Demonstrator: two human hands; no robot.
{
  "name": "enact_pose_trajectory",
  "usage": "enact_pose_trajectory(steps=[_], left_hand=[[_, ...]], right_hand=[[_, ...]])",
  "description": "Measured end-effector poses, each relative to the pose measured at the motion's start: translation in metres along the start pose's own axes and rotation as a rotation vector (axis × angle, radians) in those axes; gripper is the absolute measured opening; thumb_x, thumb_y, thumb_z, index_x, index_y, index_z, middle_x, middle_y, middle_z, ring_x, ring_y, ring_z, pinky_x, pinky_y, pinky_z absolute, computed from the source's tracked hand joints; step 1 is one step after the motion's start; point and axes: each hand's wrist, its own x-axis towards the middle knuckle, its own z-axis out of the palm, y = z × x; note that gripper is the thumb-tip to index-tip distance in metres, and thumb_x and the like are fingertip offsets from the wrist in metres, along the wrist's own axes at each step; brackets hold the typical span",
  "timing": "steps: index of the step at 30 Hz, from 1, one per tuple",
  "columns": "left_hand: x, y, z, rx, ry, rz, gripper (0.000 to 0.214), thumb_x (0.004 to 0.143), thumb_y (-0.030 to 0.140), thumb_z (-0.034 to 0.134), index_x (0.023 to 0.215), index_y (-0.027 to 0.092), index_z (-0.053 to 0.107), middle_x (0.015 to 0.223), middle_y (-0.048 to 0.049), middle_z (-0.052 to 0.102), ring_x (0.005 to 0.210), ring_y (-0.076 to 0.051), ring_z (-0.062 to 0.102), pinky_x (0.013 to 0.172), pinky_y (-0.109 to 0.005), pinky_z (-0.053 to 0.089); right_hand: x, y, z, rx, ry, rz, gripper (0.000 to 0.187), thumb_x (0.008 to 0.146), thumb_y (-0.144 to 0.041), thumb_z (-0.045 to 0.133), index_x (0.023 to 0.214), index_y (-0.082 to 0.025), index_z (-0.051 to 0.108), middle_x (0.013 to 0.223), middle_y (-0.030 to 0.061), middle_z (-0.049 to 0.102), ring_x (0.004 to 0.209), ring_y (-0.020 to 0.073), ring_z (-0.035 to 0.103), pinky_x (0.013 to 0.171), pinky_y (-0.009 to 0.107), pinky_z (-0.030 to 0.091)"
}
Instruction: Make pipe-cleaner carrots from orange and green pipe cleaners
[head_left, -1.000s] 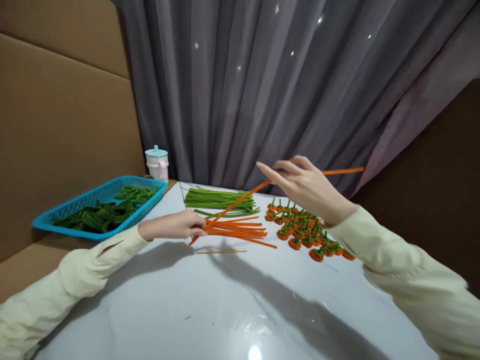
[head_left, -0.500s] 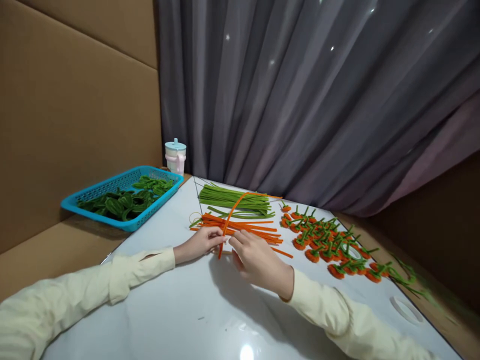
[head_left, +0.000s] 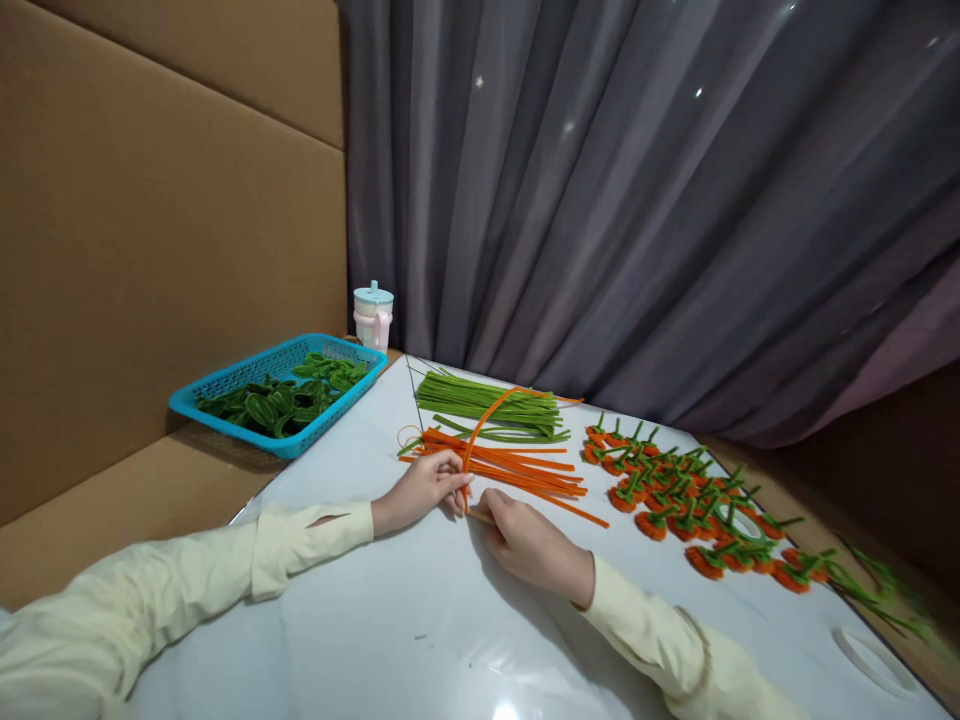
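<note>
Left fingers (head_left: pixel 452 483) pinch orange strip (head_left: pixel 481 423), right fingers (head_left: pixel 500 512) wooden stick (head_left: pixel 479 516)

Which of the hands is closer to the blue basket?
Left. The left hand is to the right of the blue basket and nearer the camera, pinching an orange strip; the right hand is farther right, beyond the left hand.

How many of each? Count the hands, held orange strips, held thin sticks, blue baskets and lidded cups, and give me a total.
Hands: 2 (left hand, right hand)
Held orange strip: 1
Held thin stick: 1
Blue basket: 1
Lidded cup: 1
Total: 6
</note>
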Motion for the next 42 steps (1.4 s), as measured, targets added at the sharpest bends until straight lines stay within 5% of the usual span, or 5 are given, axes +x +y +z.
enact_pose_trajectory(steps=[7, 11, 25, 34, 42], left_hand=[[-0.010, 0.005, 0.022, 0.097, -0.053, 0.061, 0.031, 0.070, 0.040, 0.068, 0.070, 0.013, 0.052, 0.069, 0.0002, 0.057, 0.065, -0.011, 0.055, 0.064, -0.023, 0.044], [-0.014, 0.007, 0.039, 0.200, -0.111, 0.032, 0.028, 0.072, 0.038, 0.066, 0.072, 0.013, 0.055, 0.070, 0.0000, 0.055, 0.065, -0.011, 0.049, 0.062, -0.023, 0.039], [-0.018, 0.007, 0.056, 0.257, -0.058, 0.096, 0.025, 0.081, 0.039, 0.054, 0.075, 0.016, 0.049, 0.069, 0.0019, 0.050, 0.065, -0.011, 0.048, 0.063, -0.023, 0.040], [-0.023, 0.006, 0.059, 0.387, -0.009, 0.165, 0.021, 0.083, 0.035, 0.051, 0.074, 0.017, 0.046, 0.064, 0.0034, 0.050, 0.061, -0.011, 0.049, 0.059, -0.021, 0.039], [-0.024, 0.004, 0.059, 0.433, -0.012, 0.199, 0.020, 0.085, 0.036, 0.049, 0.077, 0.018, 0.045, 0.067, 0.0025, 0.053, 0.062, -0.011, 0.051, 0.059, -0.021, 0.040]], right_hand=[[-0.038, 0.009, 0.006, 1.043, -0.185, 0.216, 0.020, 0.082, -0.032, 0.052, 0.096, -0.018, 0.047, 0.073, -0.0032, 0.053, 0.038, 0.0026, 0.026, 0.033, 0.016, 0.020], [-0.053, 0.013, 0.006, 1.260, -0.243, 0.247, 0.039, 0.075, -0.049, 0.064, 0.090, -0.016, 0.048, 0.063, -0.0035, 0.055, 0.032, 0.0003, 0.020, 0.026, 0.014, 0.013], [-0.058, 0.012, 0.010, 0.991, -0.177, 0.193, 0.029, 0.089, -0.044, 0.047, 0.102, -0.018, 0.046, 0.048, -0.0089, 0.051, 0.026, 0.0041, 0.024, 0.026, 0.015, 0.018], [-0.064, -0.001, 0.024, 0.151, 0.245, 0.115, 0.019, 0.090, -0.030, 0.050, 0.074, -0.018, 0.049, 0.057, -0.0040, 0.050, 0.050, 0.0104, 0.044, 0.050, 0.021, 0.024], [-0.063, 0.001, 0.027, 0.124, 0.333, 0.139, 0.023, 0.087, -0.035, 0.053, 0.071, -0.018, 0.054, 0.055, -0.0036, 0.050, 0.050, 0.0105, 0.046, 0.052, 0.020, 0.026]])
